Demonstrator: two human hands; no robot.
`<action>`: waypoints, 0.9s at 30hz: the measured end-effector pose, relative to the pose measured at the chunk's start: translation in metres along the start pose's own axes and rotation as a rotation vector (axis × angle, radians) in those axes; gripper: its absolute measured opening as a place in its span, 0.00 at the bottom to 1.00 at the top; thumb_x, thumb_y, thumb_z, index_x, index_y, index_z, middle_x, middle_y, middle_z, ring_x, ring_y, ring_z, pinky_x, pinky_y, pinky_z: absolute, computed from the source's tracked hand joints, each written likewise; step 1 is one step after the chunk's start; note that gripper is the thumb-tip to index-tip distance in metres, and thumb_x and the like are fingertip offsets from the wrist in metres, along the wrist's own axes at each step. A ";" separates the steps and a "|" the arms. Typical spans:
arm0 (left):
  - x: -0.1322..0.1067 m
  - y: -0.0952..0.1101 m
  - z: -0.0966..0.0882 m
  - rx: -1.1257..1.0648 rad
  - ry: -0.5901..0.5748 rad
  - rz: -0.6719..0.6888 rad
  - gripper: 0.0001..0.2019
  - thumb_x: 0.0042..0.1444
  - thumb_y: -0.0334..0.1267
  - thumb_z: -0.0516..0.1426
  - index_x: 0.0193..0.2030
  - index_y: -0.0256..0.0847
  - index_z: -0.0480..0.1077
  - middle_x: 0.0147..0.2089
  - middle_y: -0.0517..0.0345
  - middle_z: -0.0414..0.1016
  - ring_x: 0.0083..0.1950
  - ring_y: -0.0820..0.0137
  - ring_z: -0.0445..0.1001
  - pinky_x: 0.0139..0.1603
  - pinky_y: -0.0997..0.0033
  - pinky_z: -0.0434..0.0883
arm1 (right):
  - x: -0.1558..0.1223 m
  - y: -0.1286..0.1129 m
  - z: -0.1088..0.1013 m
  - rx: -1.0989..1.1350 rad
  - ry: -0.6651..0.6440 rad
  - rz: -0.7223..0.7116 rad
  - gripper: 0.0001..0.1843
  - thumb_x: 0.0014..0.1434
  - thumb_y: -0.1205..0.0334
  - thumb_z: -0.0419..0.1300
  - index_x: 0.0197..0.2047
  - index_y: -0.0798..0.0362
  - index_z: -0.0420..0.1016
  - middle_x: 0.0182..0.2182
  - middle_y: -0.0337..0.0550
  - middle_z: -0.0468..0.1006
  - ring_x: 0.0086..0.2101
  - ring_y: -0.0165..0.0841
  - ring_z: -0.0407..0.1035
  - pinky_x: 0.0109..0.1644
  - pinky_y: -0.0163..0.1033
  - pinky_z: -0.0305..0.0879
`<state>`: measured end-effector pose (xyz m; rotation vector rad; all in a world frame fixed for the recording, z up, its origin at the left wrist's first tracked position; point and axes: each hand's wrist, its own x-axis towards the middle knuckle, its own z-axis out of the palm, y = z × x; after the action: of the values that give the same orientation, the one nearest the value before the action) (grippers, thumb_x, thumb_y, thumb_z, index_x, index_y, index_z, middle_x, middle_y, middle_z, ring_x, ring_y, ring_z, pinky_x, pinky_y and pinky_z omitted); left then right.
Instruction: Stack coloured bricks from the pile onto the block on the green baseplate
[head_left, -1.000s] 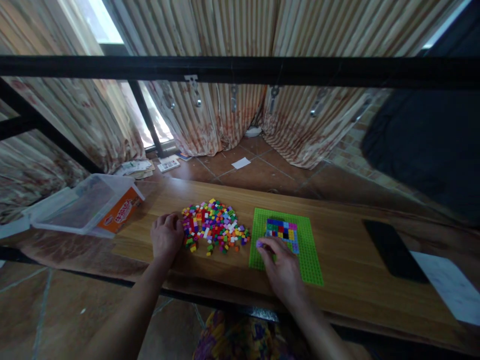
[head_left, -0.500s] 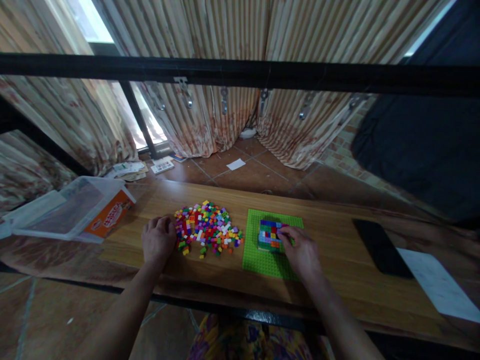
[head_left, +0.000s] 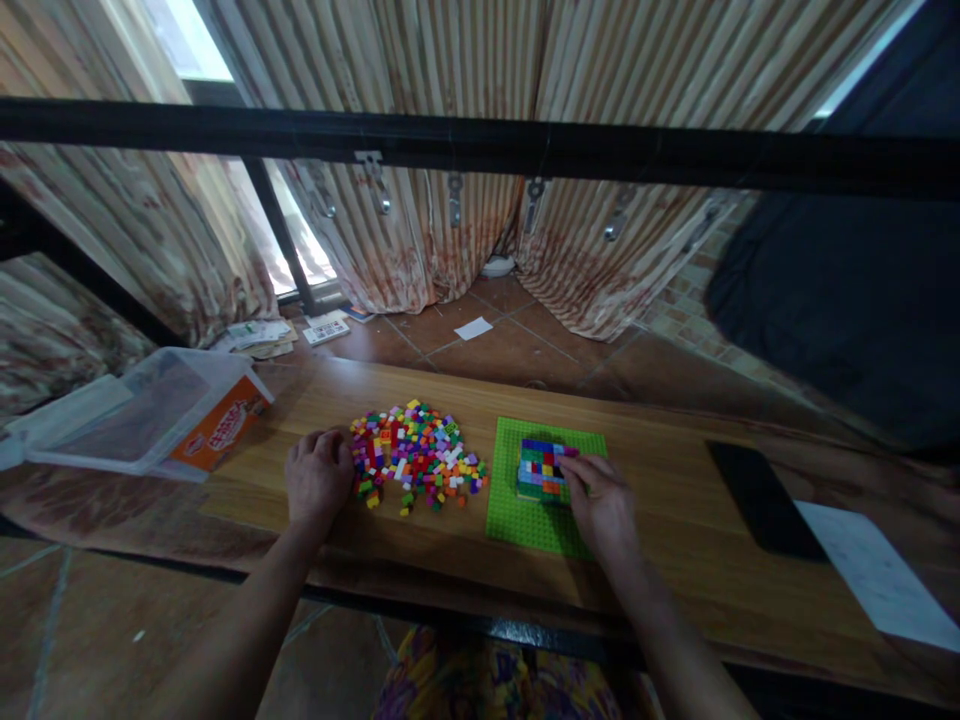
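A green studded baseplate (head_left: 510, 522) lies on the wooden table, bearing a low block of toy bricks (head_left: 536, 475) in blue, green, red, light blue and orange. My right hand (head_left: 602, 497) is pinched at the block's right side, its thumb and forefinger closed on a toy brick that they mostly cover. To the left, a loose heap of small multicoloured bricks (head_left: 416, 455) is spread out. My left hand (head_left: 321, 475) rests on the table against the heap's left edge, fingers curled down; whatever may be under the fingertips is hidden.
A clear plastic box (head_left: 142, 420) with an orange label lies at the table's left end. At the right are a black phone-like slab (head_left: 765, 500) and a white sheet (head_left: 874, 570). A dark metal bar (head_left: 480, 140) crosses above the far side, with curtains behind it.
My right hand's fingertips have shifted slightly at the right side of the brick block. The left hand stays by the heap. The view has moved very slightly.
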<state>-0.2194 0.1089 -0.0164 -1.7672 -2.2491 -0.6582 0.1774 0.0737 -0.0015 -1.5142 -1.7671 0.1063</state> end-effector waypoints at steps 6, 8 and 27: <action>0.000 0.001 -0.001 0.005 -0.016 -0.008 0.19 0.58 0.42 0.49 0.47 0.36 0.74 0.49 0.43 0.73 0.50 0.55 0.69 0.55 0.56 0.65 | -0.002 -0.001 0.000 -0.052 -0.025 -0.029 0.18 0.66 0.58 0.50 0.41 0.51 0.81 0.40 0.49 0.78 0.42 0.39 0.70 0.48 0.45 0.68; -0.001 0.002 -0.001 0.003 -0.021 -0.014 0.19 0.58 0.42 0.48 0.47 0.36 0.74 0.49 0.44 0.73 0.50 0.55 0.68 0.55 0.56 0.65 | -0.002 -0.002 0.000 -0.076 -0.041 -0.038 0.18 0.66 0.58 0.49 0.41 0.51 0.81 0.39 0.49 0.78 0.42 0.39 0.70 0.48 0.44 0.68; -0.001 0.002 -0.003 0.001 -0.010 0.002 0.18 0.59 0.42 0.48 0.47 0.36 0.74 0.49 0.43 0.73 0.50 0.55 0.69 0.53 0.55 0.65 | -0.067 -0.075 0.004 0.141 -0.069 -0.106 0.13 0.65 0.66 0.52 0.45 0.48 0.76 0.40 0.44 0.79 0.41 0.35 0.73 0.45 0.41 0.72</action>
<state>-0.2173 0.1072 -0.0133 -1.7760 -2.2541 -0.6494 0.1137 -0.0040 0.0022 -1.3278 -1.8508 0.2279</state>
